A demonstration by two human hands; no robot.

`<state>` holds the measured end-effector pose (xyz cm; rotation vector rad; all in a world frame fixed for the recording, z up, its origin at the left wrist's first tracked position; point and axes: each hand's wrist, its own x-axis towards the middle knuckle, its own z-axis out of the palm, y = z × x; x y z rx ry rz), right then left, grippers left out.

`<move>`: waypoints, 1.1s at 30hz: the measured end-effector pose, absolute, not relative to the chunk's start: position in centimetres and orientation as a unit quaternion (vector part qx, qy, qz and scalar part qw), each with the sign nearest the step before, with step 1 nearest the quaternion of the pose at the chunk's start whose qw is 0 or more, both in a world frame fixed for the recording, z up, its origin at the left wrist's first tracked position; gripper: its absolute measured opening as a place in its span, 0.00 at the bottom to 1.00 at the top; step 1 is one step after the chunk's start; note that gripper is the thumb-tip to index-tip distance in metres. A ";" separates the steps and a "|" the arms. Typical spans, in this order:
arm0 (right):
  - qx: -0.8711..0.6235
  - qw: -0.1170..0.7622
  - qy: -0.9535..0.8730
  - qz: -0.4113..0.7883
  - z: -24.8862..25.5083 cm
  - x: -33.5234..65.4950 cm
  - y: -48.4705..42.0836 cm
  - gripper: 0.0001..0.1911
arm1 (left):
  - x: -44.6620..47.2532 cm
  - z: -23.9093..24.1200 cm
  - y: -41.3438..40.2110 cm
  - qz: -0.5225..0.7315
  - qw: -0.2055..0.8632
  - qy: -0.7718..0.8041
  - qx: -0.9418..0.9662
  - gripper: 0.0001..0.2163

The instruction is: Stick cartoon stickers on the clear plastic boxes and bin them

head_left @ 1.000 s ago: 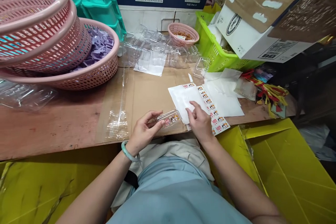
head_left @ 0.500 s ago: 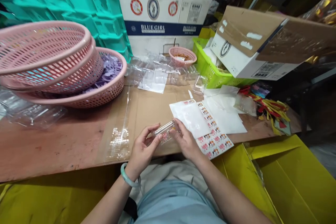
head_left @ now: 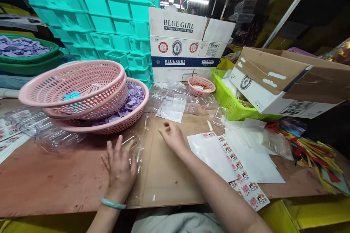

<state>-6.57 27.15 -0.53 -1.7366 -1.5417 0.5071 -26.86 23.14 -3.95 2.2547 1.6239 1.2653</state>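
Note:
My left hand [head_left: 120, 167], with a pale green bangle at its wrist, hovers over or rests on the table with fingers spread. A small clear plastic case [head_left: 131, 141] lies just beyond its fingertips, partly hidden by them. My right hand [head_left: 173, 137] reaches forward above the flat cardboard sheet [head_left: 161, 174]. Its fingers are loosely bent and a little apart, with nothing visible in them. Ahead of it, several clear plastic cases [head_left: 195, 105] lie around a white paper piece [head_left: 171, 109]. Sticker sheets with cartoon animals [head_left: 253, 189] lie right of my right forearm, partly under white paper [head_left: 210, 154].
Stacked pink baskets [head_left: 82, 107] with purple packets stand left, near more clear cases [head_left: 54, 131]. Behind are turquoise crates [head_left: 109, 22] and a white beer carton [head_left: 177, 49]. A small pink basket [head_left: 201, 84], green basket [head_left: 232, 105] and tilted carton [head_left: 273, 80] stand back right.
Both hands held a small clear case together; now they are apart and the left has spread its fingers beside one. The right has moved forward. The view has tipped upward.

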 end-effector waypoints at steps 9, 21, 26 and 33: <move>-0.704 0.289 -0.631 0.151 -0.7 -6.1 34.1 0.08 | -20.2 -1.8 23.6 0.443 0.451 0.425 0.648 0.18; -0.526 0.272 -0.805 0.020 -2.7 -0.3 17.5 0.14 | -19.2 -1.6 23.1 0.398 0.568 0.428 0.579 0.28; -0.654 0.463 -0.580 0.148 -2.8 -0.5 16.1 0.17 | -20.5 -2.9 22.3 0.390 0.510 0.358 0.678 0.35; -0.584 0.305 -0.732 0.173 -1.2 -0.1 12.2 0.35 | -22.5 -2.1 23.6 0.338 0.426 0.381 0.748 0.29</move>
